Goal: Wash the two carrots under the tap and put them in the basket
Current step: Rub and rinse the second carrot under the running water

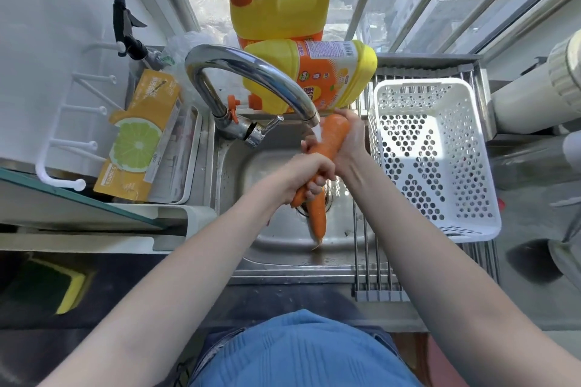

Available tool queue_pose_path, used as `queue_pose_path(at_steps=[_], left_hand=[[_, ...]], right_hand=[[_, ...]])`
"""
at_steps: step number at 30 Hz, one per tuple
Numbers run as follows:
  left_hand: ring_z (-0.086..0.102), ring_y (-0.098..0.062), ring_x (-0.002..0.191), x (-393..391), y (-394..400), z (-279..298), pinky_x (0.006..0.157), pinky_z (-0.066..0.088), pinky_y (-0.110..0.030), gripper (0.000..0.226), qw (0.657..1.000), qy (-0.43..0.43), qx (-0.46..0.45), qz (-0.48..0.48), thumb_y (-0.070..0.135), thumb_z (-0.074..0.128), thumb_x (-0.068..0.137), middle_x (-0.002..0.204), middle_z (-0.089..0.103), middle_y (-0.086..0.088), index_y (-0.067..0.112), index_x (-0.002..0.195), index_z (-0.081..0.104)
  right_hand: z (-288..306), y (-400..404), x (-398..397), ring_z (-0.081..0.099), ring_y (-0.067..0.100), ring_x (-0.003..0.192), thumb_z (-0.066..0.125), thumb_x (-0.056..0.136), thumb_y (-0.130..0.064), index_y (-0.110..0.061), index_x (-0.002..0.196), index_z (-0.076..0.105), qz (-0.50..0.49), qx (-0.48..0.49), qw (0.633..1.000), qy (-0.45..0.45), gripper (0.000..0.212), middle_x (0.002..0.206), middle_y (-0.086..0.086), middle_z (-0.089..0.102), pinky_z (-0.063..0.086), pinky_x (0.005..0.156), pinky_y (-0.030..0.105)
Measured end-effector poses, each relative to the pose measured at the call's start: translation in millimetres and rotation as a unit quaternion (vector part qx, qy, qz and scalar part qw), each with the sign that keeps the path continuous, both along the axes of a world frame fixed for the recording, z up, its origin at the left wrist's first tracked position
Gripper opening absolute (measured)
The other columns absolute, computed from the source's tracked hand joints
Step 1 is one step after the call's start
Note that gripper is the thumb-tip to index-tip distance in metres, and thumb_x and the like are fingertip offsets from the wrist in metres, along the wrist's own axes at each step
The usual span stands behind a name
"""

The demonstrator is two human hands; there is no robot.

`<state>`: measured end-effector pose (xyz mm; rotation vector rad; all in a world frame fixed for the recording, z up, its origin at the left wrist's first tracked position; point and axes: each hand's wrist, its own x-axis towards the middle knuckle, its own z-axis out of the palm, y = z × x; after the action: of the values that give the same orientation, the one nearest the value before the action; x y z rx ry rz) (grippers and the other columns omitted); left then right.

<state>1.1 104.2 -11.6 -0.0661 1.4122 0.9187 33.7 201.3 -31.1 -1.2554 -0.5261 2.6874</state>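
Water runs from the curved chrome tap (pixel 251 72) into the steel sink (pixel 276 248). One carrot (pixel 333 135) has its thick end right in the stream. My right hand (pixel 349 138) is curled round that end. My left hand (pixel 309 171) grips lower down, over the middle of the sink. Below its fingers a long carrot tip (pixel 317 217) points at the drain, and a second, shorter carrot tip (pixel 297 196) shows beside it. The white perforated basket (pixel 465 207) stands empty on a roll-up rack (pixel 374 280) at the right of the sink.
Two yellow detergent bottles (pixel 279 0) (pixel 333 72) stand and lie behind the tap. A lemon-print sponge pack (pixel 141 138) and a black spray bottle (pixel 125 25) are at the left, with a yellow sponge (pixel 67 292) lower left. A white pipe (pixel 531 100) lies at the right.
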Motion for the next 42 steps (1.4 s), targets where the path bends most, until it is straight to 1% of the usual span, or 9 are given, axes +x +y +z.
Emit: queue_pose_path(at_steps=[5, 10, 15, 19, 23, 26, 35, 40, 42], left_hand=[[0.046, -0.015, 0.042, 2.8, 1.1, -7.7, 0.039, 0.033, -0.018, 0.013, 0.962, 0.264, -0.044, -0.058, 0.018, 0.058, 0.078, 0.055, 0.052, -0.001, 0.012, 0.068, 0.055], [0.063, -0.036, 0.094, -1.3, 3.0, -18.1, 0.074, 0.049, -0.036, 0.032, 0.84, 0.515, -0.103, -0.135, 0.036, 0.045, 0.092, 0.101, 0.069, -0.011, 0.016, 0.102, 0.068], [0.062, -0.034, 0.102, -3.5, 14.2, -18.2, 0.069, 0.042, -0.032, 0.025, 0.836, 0.494, -0.118, -0.205, 0.015, 0.045, 0.09, 0.11, 0.066, -0.012, 0.011, 0.108, 0.062], [0.056, -0.027, 0.068, 2.3, 6.3, -13.7, 0.056, 0.04, -0.028, 0.014, 0.88, 0.428, -0.08, -0.191, 0.017, 0.05, 0.083, 0.075, 0.061, -0.007, 0.009, 0.079, 0.06], [0.04, -0.016, 0.036, -0.4, -2.8, -10.4, 0.038, 0.029, -0.018, 0.006, 0.967, 0.232, -0.085, -0.063, 0.005, 0.054, 0.069, 0.053, 0.049, -0.005, 0.009, 0.066, 0.05], [0.026, -0.005, 0.028, -4.5, -13.4, -9.3, 0.029, 0.021, -0.013, 0.027, 0.998, 0.022, -0.059, -0.004, 0.001, 0.054, 0.077, 0.04, 0.035, 0.004, 0.014, 0.061, 0.037], [0.027, 0.0, 0.024, -11.3, -32.5, -20.8, 0.026, 0.019, -0.011, 0.03, 0.944, -0.312, 0.093, 0.045, 0.023, 0.052, 0.083, 0.035, 0.032, 0.007, 0.014, 0.055, 0.046], [0.032, -0.002, 0.031, -20.8, -42.8, -34.0, 0.031, 0.024, -0.012, 0.016, 0.995, -0.093, 0.036, 0.026, 0.015, 0.059, 0.086, 0.043, 0.04, 0.006, 0.015, 0.073, 0.05], [0.039, -0.007, 0.037, -27.8, -48.8, -38.4, 0.036, 0.029, -0.016, 0.009, 0.998, 0.061, -0.015, -0.021, 0.007, 0.061, 0.078, 0.047, 0.048, 0.003, 0.011, 0.075, 0.054]], right_hand=[[-4.4, -6.1, -2.2, 0.053, 0.025, 0.052, 0.022, 0.096, -0.028, -0.006, 0.076, 0.051, -0.087, 0.041, 0.99, -0.102, 0.041, 0.072, 0.015, 0.052, 0.045, 0.063, 0.029], [-4.4, -18.2, -11.7, 0.06, 0.027, 0.068, 0.048, 0.09, -0.048, -0.004, 0.089, 0.055, -0.169, 0.032, 0.972, -0.16, 0.045, 0.084, 0.015, 0.061, 0.049, 0.058, 0.032], [-16.7, -17.7, -16.8, 0.057, 0.024, 0.096, 0.079, 0.076, -0.022, -0.006, 0.132, 0.029, 0.086, 0.278, 0.892, -0.345, 0.077, 0.115, 0.016, 0.058, 0.048, 0.068, 0.032], [-16.3, -9.6, -8.5, 0.049, 0.019, 0.055, 0.072, 0.07, 0.0, -0.01, 0.066, 0.048, 0.072, 0.243, 0.906, -0.34, 0.026, 0.065, 0.012, 0.052, 0.04, 0.047, 0.022], [-18.8, -17.6, -1.5, 0.061, 0.025, 0.053, 0.074, 0.054, 0.001, -0.007, 0.068, 0.058, 0.044, 0.243, 0.942, -0.226, 0.023, 0.059, 0.014, 0.065, 0.058, 0.059, 0.039], [-12.2, -16.9, -0.1, 0.061, 0.026, 0.051, 0.063, 0.077, 0.013, -0.003, 0.081, 0.053, 0.038, 0.141, 0.986, -0.076, 0.019, 0.058, 0.013, 0.062, 0.056, 0.055, 0.038], [-9.7, -23.3, 2.5, 0.058, 0.013, 0.053, 0.058, 0.071, -0.002, -0.004, 0.076, 0.055, -0.017, 0.0, 0.996, 0.087, 0.006, 0.06, 0.006, 0.056, 0.056, 0.059, 0.026], [-15.4, -20.1, -3.0, 0.067, 0.024, 0.07, 0.057, 0.089, -0.013, 0.003, 0.098, 0.06, 0.101, 0.112, 0.989, -0.01, 0.018, 0.078, 0.012, 0.067, 0.06, 0.069, 0.036], [-11.5, -18.9, 0.7, 0.069, 0.03, 0.083, 0.067, 0.081, -0.028, -0.001, 0.11, 0.062, 0.239, 0.288, 0.919, -0.122, 0.04, 0.095, 0.014, 0.068, 0.061, 0.072, 0.045]])
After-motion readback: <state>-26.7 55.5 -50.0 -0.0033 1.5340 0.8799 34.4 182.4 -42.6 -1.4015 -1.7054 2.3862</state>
